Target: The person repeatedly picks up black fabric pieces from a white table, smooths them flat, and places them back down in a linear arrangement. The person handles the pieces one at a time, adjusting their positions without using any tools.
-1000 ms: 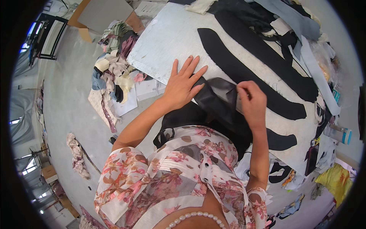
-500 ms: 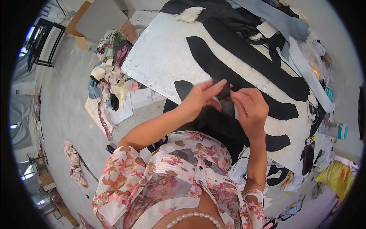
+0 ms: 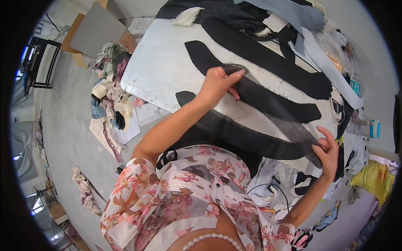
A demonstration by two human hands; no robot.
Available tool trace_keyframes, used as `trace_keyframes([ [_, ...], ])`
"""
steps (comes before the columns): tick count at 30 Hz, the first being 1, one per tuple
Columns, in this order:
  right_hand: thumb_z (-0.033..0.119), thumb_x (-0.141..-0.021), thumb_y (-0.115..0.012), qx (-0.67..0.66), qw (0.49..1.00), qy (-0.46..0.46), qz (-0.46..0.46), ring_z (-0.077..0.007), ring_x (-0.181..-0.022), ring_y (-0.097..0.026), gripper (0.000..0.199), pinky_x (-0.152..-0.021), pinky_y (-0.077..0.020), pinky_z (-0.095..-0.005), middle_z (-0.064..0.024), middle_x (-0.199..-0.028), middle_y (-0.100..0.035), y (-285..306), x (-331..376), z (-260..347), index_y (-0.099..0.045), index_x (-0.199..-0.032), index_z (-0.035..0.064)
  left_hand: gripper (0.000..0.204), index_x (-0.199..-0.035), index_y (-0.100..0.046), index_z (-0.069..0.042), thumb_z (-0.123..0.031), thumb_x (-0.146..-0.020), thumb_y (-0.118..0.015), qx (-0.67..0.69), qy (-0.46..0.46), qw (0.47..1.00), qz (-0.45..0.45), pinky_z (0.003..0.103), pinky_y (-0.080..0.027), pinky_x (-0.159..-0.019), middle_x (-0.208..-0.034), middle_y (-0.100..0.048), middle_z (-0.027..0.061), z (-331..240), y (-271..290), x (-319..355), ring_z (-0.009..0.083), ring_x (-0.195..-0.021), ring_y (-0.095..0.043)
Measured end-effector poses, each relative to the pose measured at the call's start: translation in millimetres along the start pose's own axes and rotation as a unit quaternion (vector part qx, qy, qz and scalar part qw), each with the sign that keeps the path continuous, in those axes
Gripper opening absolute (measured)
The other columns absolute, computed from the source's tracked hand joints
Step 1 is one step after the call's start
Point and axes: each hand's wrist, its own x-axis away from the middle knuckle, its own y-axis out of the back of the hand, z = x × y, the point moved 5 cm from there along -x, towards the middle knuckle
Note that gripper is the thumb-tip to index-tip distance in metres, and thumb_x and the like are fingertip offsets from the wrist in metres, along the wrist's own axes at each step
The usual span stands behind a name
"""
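A sheer black strip of fabric [image 3: 279, 116] stretches slantwise between my two hands. My left hand [image 3: 218, 85] pinches its far end, thumb over fingers, above the middle black curved fabric piece [image 3: 200, 55]. Down at the right, my right hand [image 3: 327, 154] grips the strip's other end between thumb and fingers, with some fingers lifted. Below the strip, a near black curved piece [image 3: 234, 133] lies along the table's front edge. Farther back rests another long black curved piece [image 3: 259, 51]. The strip is smeared by motion in places.
The pale table [image 3: 146, 69] has frayed edges of cloth and loose threads on it. Dark and grey-blue fabric [image 3: 289, 14] is heaped at the back. Scraps [image 3: 115, 98] lie left of the table, beside a cardboard box [image 3: 98, 33]. A blue-rimmed container [image 3: 368, 128] stands at right.
My hands were close together on a bunched dark piece. Now they are far apart, the right moved right and down, with the sheer strip drawn out between them. The view shifted slightly.
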Motion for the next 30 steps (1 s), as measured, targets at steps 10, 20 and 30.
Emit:
trace_keyframes([
  [10,-0.007,-0.074,-0.071,0.052,0.996,0.063,0.043,-0.0039,-0.061,-0.044,0.048,-0.058,-0.0347,-0.0201,0.0038,-0.064,-0.05,-84,-52,11,-0.061,-0.121,0.002,0.02,-0.092,-0.067,0.001,-0.019,-0.093,-0.068,-0.221,-0.072,0.956,-0.182,0.02,-0.043,-0.05,-0.069,-0.066,0.0024,-30,109,-14,0.007,-0.051,-0.056],
  [20,-0.001,-0.073,-0.074,0.147,0.983,0.106,0.004,-0.0097,-0.055,-0.041,0.048,-0.055,-0.0347,-0.0254,-0.0016,-0.06,-0.046,-111,-90,25,-0.063,-0.119,0.0042,0.023,-0.084,-0.071,-0.007,-0.029,-0.082,-0.074,-0.523,-0.13,0.786,-0.302,0.031,-0.046,-0.057,-0.067,-0.067,0.0036,-51,140,-36,0.0176,-0.06,-0.062],
  [30,0.001,-0.075,-0.074,0.165,0.981,0.1,0.01,-0.0113,-0.055,-0.043,0.048,-0.056,-0.0375,-0.0257,-0.0029,-0.06,-0.05,-111,-98,29,-0.063,-0.12,0.0077,0.037,-0.126,-0.06,-0.012,-0.032,-0.095,-0.06,-0.671,-0.264,0.656,-0.223,0.041,-0.039,-0.101,-0.13,-0.057,0.0125,-54,87,-21,0.0274,-0.121,-0.052],
])
